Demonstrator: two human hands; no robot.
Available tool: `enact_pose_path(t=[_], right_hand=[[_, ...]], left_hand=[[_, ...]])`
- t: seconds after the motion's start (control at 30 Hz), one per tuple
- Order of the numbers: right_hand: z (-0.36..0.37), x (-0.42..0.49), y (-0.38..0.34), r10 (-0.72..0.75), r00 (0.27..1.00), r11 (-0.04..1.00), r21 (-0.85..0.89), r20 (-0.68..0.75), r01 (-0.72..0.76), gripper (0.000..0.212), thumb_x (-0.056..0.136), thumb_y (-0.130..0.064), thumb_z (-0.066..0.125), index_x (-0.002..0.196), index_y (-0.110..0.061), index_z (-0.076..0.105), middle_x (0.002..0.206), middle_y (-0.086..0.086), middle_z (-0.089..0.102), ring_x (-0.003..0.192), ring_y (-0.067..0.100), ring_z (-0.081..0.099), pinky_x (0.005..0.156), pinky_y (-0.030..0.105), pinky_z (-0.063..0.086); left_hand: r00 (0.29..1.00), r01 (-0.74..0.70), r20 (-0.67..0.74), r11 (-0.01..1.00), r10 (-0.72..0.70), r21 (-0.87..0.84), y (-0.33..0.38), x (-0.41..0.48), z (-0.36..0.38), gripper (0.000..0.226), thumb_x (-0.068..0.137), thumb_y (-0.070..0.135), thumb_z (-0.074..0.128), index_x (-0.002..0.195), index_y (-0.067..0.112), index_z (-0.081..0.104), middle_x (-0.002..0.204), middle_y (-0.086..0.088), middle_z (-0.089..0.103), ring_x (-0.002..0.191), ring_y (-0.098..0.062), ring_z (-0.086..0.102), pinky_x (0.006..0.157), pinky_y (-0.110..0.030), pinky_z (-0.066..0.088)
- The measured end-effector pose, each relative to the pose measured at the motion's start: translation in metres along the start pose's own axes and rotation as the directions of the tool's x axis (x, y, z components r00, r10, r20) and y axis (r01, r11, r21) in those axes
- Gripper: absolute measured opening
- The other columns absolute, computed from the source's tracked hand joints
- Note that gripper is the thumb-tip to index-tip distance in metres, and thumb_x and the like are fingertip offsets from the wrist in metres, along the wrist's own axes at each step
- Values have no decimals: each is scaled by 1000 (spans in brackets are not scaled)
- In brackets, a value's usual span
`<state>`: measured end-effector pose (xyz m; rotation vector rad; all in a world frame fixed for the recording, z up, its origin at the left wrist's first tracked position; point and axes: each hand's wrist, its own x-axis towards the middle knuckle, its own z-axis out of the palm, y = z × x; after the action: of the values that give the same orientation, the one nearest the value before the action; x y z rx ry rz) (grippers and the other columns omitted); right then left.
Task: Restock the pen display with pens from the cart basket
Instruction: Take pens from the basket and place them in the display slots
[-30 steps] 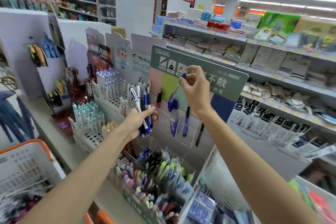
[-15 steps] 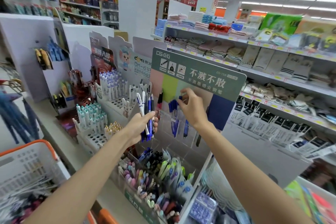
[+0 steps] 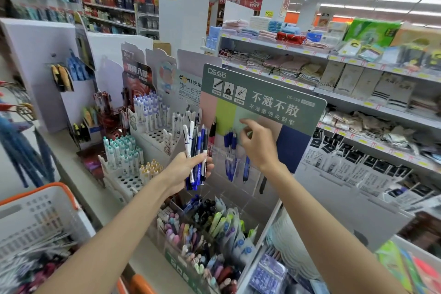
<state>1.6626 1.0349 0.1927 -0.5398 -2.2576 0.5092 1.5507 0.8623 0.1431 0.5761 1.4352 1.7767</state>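
Before pen display point(image 3: 262, 100): left hand point(image 3: 183, 169) grip closed round blue-and-white pens point(image 3: 196, 150); right hand point(image 3: 256, 143) grip loose, empty.

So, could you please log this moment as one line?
left hand: holds pen bunch | right hand: at display, beside hung blue pens | basket: lower left

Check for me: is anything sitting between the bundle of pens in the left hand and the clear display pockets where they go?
Nothing visible blocks it. The pens in the left hand are just left of the clear display pockets, which hold blue pens. The right hand is at the pockets, nearer the right side.
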Motion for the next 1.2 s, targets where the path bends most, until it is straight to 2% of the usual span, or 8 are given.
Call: enact_pose_path(t=[0.27, 0.47, 0.63, 0.8, 0.9, 0.97, 1.07, 1.2], right_hand=[[-7, 4, -10, 58, 998, 980, 191, 35, -64, 21, 95, -10, 61, 112, -13, 72, 94, 0, 71, 87, 11, 65, 79, 25, 54], [1, 0, -23, 68, 982, 950, 290, 176, -118, 26, 91, -25, 71, 114, -14, 70, 94, -3, 72, 87, 8, 68, 77, 23, 56], [10, 1, -30, 88, 980, 936, 320, 181, -143, 18, 89, -18, 73, 106, -16, 67, 91, -1, 72, 84, 12, 70, 77, 28, 59], [15, 4, -41, 66, 972, 911, 385, 224, -150, 28, 88, -15, 73, 113, -18, 61, 88, 2, 73, 80, 15, 71, 73, 27, 58], [13, 8, -45, 61, 987, 897, 426, 147, -119, 26, 90, -10, 69, 111, -21, 57, 88, 5, 71, 78, 16, 69, 71, 27, 57], [7, 15, -44, 99, 995, 879, 468, 15, -94, 26, 92, -8, 67, 111, -21, 55, 87, 4, 70, 79, 17, 69, 72, 28, 57], [-7, 27, -41, 158, 971, 858, 511, -180, -45, 26, 94, -5, 65, 113, -19, 54, 86, 2, 66, 80, 12, 66, 71, 18, 53], [-12, 36, -37, 110, 958, 899, 437, -264, 17, 26, 94, -7, 65, 116, -16, 55, 86, -3, 64, 79, 5, 62, 70, 13, 49]], left_hand=[[999, -25, 21, 1000, 25, 4, 5, 2, 9, 24, 98, 15, 61, 116, -1, 62, 100, -13, 74, 88, -21, 73, 74, -34, 62], [994, -47, 96, 998, 43, 42, 10, 2, 20, 24, 97, 17, 61, 115, 1, 64, 89, -7, 74, 84, -20, 72, 76, -37, 58], [994, -55, 98, 995, 47, 87, 14, 2, 17, 24, 98, 19, 61, 115, 3, 64, 85, -6, 74, 81, -22, 72, 76, -38, 57], [993, -67, 98, 997, 62, 45, 18, 4, 10, 27, 98, 18, 60, 118, 1, 62, 93, -10, 74, 84, -23, 73, 74, -37, 60], [995, -76, 69, 997, 75, 12, 20, 5, 7, 18, 100, 14, 56, 112, 4, 65, 93, -11, 76, 84, -22, 74, 79, -41, 61], [998, -69, -3, 997, 69, -16, 20, 8, -1, 15, 101, 11, 53, 110, 4, 64, 84, -5, 76, 74, -17, 74, 69, -34, 62], [993, -63, -100, 996, 57, -61, 17, 13, -16, 22, 100, 13, 55, 118, 2, 62, 93, -7, 73, 72, -15, 72, 62, -27, 60], [988, -70, -139, 996, 61, -63, 12, 13, -26, 19, 101, 17, 54, 111, 5, 63, 89, -7, 67, 63, -9, 65, 56, -21, 56]])
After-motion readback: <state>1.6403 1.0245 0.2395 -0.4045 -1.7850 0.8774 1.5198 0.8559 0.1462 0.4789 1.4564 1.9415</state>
